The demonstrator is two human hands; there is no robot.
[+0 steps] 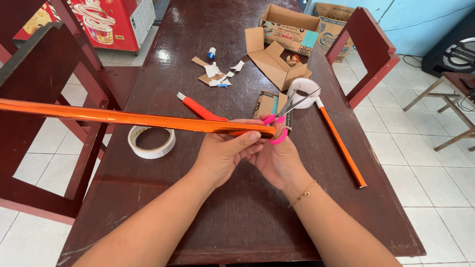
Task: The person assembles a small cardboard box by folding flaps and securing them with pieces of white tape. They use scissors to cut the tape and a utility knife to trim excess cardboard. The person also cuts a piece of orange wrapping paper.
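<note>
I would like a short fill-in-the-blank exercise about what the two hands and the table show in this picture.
1. The left hand grips a long shiny ____ strip.
2. The right hand holds scissors with ____ handles.
3. A tape roll lies flat on the ____.

Missing words: orange; pink; table

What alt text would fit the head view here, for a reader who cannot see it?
Over a dark wooden table, the left hand grips one end of a long shiny orange foil strip, while the right hand holds pink-handled scissors at that end. A tape roll, an orange cutter and cardboard boxes lie around.
</note>
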